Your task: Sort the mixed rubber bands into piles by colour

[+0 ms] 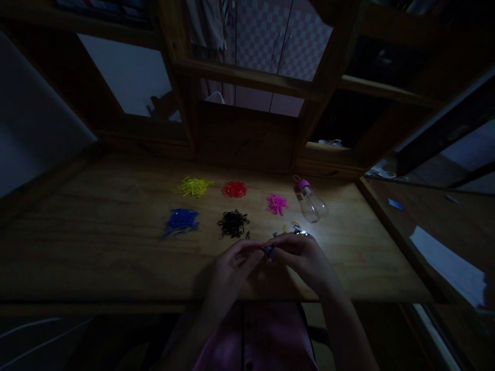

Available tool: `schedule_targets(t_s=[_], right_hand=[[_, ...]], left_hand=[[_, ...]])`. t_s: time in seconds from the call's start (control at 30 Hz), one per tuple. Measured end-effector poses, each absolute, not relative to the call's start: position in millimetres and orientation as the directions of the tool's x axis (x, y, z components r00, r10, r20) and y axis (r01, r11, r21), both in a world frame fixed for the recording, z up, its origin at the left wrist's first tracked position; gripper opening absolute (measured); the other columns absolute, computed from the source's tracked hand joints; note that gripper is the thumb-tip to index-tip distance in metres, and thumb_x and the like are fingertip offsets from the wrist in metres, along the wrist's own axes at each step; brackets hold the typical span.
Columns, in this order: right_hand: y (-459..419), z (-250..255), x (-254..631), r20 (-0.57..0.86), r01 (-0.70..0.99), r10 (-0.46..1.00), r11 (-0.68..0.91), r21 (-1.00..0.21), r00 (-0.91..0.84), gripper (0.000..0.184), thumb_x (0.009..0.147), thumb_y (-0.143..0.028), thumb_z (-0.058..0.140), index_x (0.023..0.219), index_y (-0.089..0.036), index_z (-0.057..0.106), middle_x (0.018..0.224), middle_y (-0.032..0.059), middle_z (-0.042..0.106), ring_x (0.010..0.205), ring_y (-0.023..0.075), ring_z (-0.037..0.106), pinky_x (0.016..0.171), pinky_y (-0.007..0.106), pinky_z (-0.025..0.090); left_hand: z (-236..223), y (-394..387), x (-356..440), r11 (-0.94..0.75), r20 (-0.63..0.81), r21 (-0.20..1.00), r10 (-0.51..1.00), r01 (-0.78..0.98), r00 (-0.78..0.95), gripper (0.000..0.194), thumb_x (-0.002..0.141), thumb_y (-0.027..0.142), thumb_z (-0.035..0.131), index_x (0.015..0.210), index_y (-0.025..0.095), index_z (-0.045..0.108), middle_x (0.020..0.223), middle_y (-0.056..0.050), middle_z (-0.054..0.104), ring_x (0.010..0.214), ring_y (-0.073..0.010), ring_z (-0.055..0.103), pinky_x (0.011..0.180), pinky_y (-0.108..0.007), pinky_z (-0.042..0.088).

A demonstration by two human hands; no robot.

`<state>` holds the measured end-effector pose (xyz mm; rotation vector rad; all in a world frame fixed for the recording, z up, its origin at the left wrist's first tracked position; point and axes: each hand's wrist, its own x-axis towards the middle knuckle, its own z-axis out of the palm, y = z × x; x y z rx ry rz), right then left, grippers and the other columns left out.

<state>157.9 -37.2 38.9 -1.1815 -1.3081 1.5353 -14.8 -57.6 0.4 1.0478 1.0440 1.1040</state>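
Close to the desk's front edge, my left hand (238, 263) and my right hand (303, 256) meet with fingers pinched. Between their fingertips is a small dark blue and black bundle (270, 251), which looks like rubber bands; its exact form is too dim to make out. Just beyond the hands lies a pile of black rubber bands (233, 223), with one loose black band (248, 234) nearer me. Blue bands (181, 221) are heaped to the left. Farther back are piles of yellow bands (193, 187), red bands (234, 189) and pink bands (277, 204).
A clear bottle with a pink cap (311, 203) lies on the wooden desk (116, 232) at the right. Several small mixed bands (296, 226) lie beyond my right hand. White paper (448, 263) rests on the right-hand surface. A wooden shelf frame (247, 136) rises behind.
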Motion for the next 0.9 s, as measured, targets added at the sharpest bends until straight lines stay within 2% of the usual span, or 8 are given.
schedule_targets(t_s=[0.13, 0.23, 0.47, 0.6, 0.73, 0.8, 0.9], right_hand=[[-45, 35, 149, -0.102, 0.111, 0.973, -0.080, -0.991, -0.208, 0.017, 0.079, -0.018, 0.069, 0.093, -0.021, 0.078, 0.090, 0.0042, 0.075, 0.080, 0.0183, 0.071, 0.075, 0.029, 0.057], [-49, 32, 146, -0.055, 0.178, 0.983, -0.024, -0.984, -0.174, 0.019, 0.080, -0.015, 0.067, 0.095, -0.021, 0.077, 0.094, 0.0051, 0.075, 0.089, 0.0207, 0.071, 0.082, 0.032, 0.056], [-48, 35, 137, -0.137, 0.087, 0.972, -0.122, -0.989, -0.192, 0.011, 0.077, -0.018, 0.069, 0.085, -0.018, 0.075, 0.079, 0.0026, 0.074, 0.072, 0.0165, 0.070, 0.068, 0.025, 0.056], [-44, 38, 129, -0.208, 0.033, 0.950, -0.206, -0.978, -0.231, 0.009, 0.075, -0.020, 0.071, 0.082, -0.017, 0.074, 0.071, 0.0011, 0.073, 0.066, 0.0149, 0.068, 0.066, 0.025, 0.055], [-35, 35, 123, -0.217, -0.028, 0.943, -0.231, -0.973, -0.252, 0.011, 0.075, -0.024, 0.072, 0.084, -0.017, 0.073, 0.075, 0.0025, 0.073, 0.065, 0.0147, 0.068, 0.067, 0.027, 0.055], [-28, 31, 119, -0.187, -0.031, 0.954, -0.200, -0.979, -0.232, 0.012, 0.075, -0.023, 0.072, 0.085, -0.017, 0.072, 0.078, 0.0030, 0.073, 0.068, 0.0157, 0.069, 0.069, 0.028, 0.056], [-17, 25, 112, -0.094, 0.092, 0.977, -0.078, -0.993, -0.191, 0.011, 0.078, -0.020, 0.067, 0.087, -0.018, 0.072, 0.084, 0.0043, 0.074, 0.078, 0.0181, 0.071, 0.074, 0.030, 0.056]], left_hand=[[0, -56, -17, 0.085, -0.070, 0.984, 0.993, -0.158, 0.097, 0.016, 0.083, 0.030, 0.071, 0.097, 0.022, 0.072, 0.098, -0.002, 0.073, 0.093, -0.0170, 0.069, 0.083, -0.024, 0.054], [-3, -57, -19, -0.044, 0.049, 0.996, 0.997, -0.077, 0.057, 0.014, 0.083, 0.026, 0.071, 0.096, 0.024, 0.075, 0.099, -0.002, 0.071, 0.096, -0.0171, 0.067, 0.085, -0.024, 0.053], [-4, -69, -20, -0.292, 0.301, 0.947, 0.952, 0.132, -0.053, 0.013, 0.088, 0.022, 0.064, 0.090, 0.027, 0.077, 0.097, -0.001, 0.066, 0.094, -0.0154, 0.063, 0.083, -0.022, 0.052], [1, -68, -26, -0.259, 0.293, 0.929, 0.951, 0.264, -0.099, 0.013, 0.090, 0.023, 0.060, 0.081, 0.022, 0.069, 0.092, -0.001, 0.063, 0.092, -0.0150, 0.062, 0.081, -0.022, 0.051], [5, -57, -49, -0.211, 0.267, 0.920, 0.954, 0.331, -0.133, 0.013, 0.092, 0.027, 0.055, 0.083, 0.021, 0.063, 0.092, -0.002, 0.064, 0.089, -0.0160, 0.063, 0.077, -0.024, 0.051], [4, -50, -69, -0.164, 0.247, 0.913, 0.951, 0.375, -0.187, 0.014, 0.092, 0.031, 0.055, 0.086, 0.021, 0.062, 0.093, -0.003, 0.065, 0.086, -0.0170, 0.064, 0.075, -0.026, 0.052], [-2, -38, -104, -0.093, 0.253, 0.884, 0.919, 0.459, -0.301, 0.017, 0.089, 0.037, 0.058, 0.087, 0.022, 0.064, 0.095, -0.003, 0.068, 0.089, -0.0201, 0.065, 0.082, -0.031, 0.051]])
